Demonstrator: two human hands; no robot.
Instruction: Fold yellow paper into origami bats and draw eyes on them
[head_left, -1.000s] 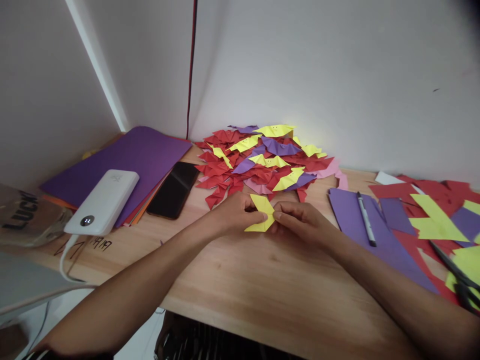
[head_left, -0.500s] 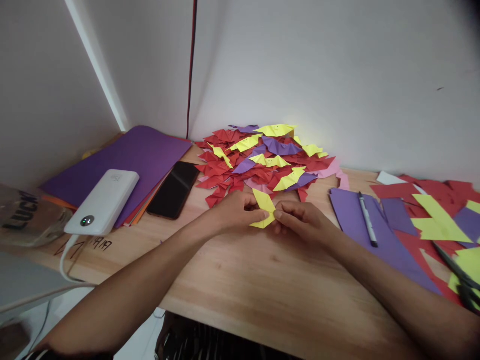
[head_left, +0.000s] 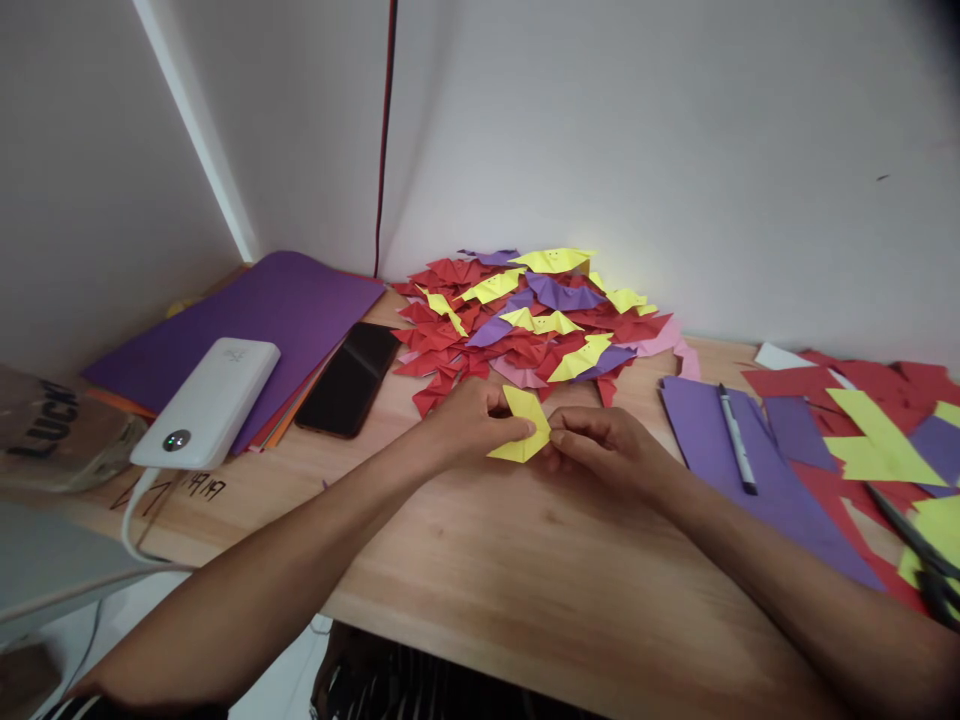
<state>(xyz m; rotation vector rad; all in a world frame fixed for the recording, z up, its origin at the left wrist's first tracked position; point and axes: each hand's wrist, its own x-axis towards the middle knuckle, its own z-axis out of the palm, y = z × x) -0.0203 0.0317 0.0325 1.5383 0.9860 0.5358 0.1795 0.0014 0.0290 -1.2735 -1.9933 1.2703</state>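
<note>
A piece of folded yellow paper (head_left: 528,434), bent into an angled shape, is held just above the wooden table. My left hand (head_left: 480,420) grips it from the left, thumb across its front and fingers behind. My right hand (head_left: 598,440) pinches the paper's right edge between thumb and index finger; the other fingertips are curled underneath. Just behind my hands lies a heap of folded paper shapes (head_left: 517,352) in red, yellow, purple and pink, some of the yellow ones with small drawn faces.
Left, a white power bank (head_left: 206,405) with a cable rests on purple sheets (head_left: 300,290), beside a black phone (head_left: 349,380). Right, a pen (head_left: 738,440) lies on purple paper (head_left: 795,520). Scissors (head_left: 934,580) and coloured offcuts (head_left: 885,440) are farther right. A wall stands behind.
The yellow paper has tilted and shifted slightly left, its shape now more like a wide bent angle. Both hands stay on it; the right fingers have moved very little.
</note>
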